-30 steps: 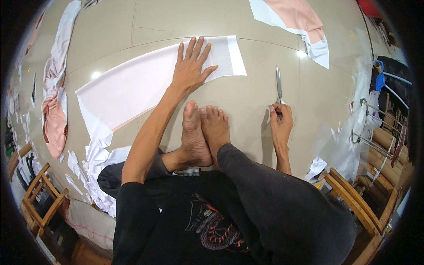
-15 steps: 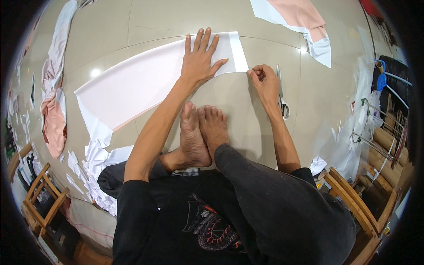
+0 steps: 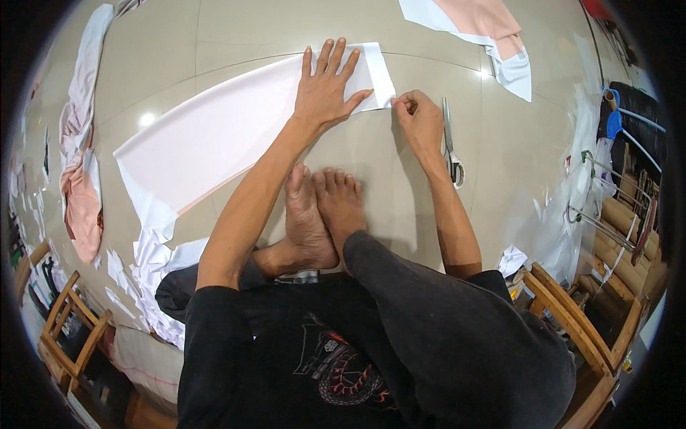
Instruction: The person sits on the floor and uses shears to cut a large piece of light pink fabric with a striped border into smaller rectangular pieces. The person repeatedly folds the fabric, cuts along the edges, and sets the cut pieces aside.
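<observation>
A long piece of pale pink and white fabric (image 3: 214, 129) lies on the tiled floor in front of me, with a white band along its right end. My left hand (image 3: 325, 89) rests flat on it near that end, fingers spread. At the lower right corner of the white band, my right hand (image 3: 418, 121) pinches the fabric's edge between thumb and forefinger, its other fingers curled. Just right of that hand lies a pair of scissors (image 3: 450, 146) with its blades pointing away from me. My bare feet are between my forearms, close to the fabric.
More pink and white fabric lies at the far right (image 3: 486, 36) and along the left (image 3: 82, 157). White scraps (image 3: 153, 279) are heaped by my left knee. Clear plastic sheeting (image 3: 550, 222), a metal rack and wooden frames (image 3: 572, 314) stand at the right; a wooden stool (image 3: 71, 322) is at the left.
The whole view has shifted slightly. My right hand has come a little closer to the fabric corner; my left hand stays flat in place.
</observation>
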{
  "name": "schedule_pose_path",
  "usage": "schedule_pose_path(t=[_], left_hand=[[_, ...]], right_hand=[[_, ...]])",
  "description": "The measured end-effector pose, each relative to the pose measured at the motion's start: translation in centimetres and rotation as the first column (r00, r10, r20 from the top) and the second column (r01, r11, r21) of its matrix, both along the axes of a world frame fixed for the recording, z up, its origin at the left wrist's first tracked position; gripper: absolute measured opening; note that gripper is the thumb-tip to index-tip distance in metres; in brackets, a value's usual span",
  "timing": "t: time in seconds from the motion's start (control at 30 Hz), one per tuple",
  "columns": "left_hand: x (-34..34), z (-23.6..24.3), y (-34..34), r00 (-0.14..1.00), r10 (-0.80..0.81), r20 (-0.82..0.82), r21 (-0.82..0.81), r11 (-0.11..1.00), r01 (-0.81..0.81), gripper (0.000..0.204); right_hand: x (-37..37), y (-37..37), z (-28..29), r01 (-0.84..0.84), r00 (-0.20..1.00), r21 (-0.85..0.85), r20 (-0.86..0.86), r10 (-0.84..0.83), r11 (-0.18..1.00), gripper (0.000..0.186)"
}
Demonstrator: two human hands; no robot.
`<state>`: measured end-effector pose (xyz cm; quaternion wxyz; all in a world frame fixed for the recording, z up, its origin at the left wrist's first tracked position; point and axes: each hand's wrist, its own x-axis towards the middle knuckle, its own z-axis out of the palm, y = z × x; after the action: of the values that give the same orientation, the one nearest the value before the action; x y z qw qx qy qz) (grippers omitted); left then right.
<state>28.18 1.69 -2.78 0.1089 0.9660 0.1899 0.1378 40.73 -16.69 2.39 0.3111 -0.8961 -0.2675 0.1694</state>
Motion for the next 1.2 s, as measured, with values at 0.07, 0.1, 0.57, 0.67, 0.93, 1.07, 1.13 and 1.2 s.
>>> schedule_pose_path(t=[0.07,0.1,0.57,0.67,0.93,1.07,1.13,1.2], left_hand=[[0.0,0.0,0.0,1.0,0.015,-0.017,0.035,0.999,-0.014,0.084],[0.1,-0.1,-0.1,0.999,0.02,-0.025,0.052,0.998,-0.019,0.085],[0.3,-0.8,-0.1,0.997,0.069,0.024,0.038,0.997,-0.069,0.078],[0.5,-0.3,-0.3,0.997,0.073,-0.004,0.045,0.996,-0.073,0.078],[0.6,-0.3,-0.4,0.995,0.099,-0.023,0.045,0.994,-0.098,0.08],[0.5,-0.1,-0.4,0.993,0.111,-0.036,0.026,0.994,-0.11,0.08],[0.4,-0.2,-0.4,0.994,0.111,-0.009,0.015,0.994,-0.111,0.079],[0.5,-0.5,-0.4,0.994,0.105,0.042,0.001,0.994,-0.105,0.078]], right_hand=[[0.5,0.0,0.0,0.003,1.0,0.024,-0.027,-0.003,1.0,0.021],[0.7,0.0,0.0,0.008,0.999,0.035,-0.039,-0.006,0.999,0.021],[0.2,-2.2,1.9,0.135,0.991,0.051,-0.011,-0.134,0.99,0.021],[-0.8,-8.0,3.4,0.169,0.979,0.069,0.107,-0.175,0.983,0.023],[-5.0,-16.9,3.2,0.093,0.99,-0.182,0.119,-0.072,0.979,0.049],[-4.7,-16.2,5.2,0.099,0.976,-0.093,-0.185,-0.115,0.991,0.072],[-4.2,-16.3,5.7,0.233,0.835,0.143,-0.537,-0.122,0.962,0.081],[-5.0,-16.3,5.9,0.303,0.627,0.193,-0.778,-0.043,0.933,0.084]])
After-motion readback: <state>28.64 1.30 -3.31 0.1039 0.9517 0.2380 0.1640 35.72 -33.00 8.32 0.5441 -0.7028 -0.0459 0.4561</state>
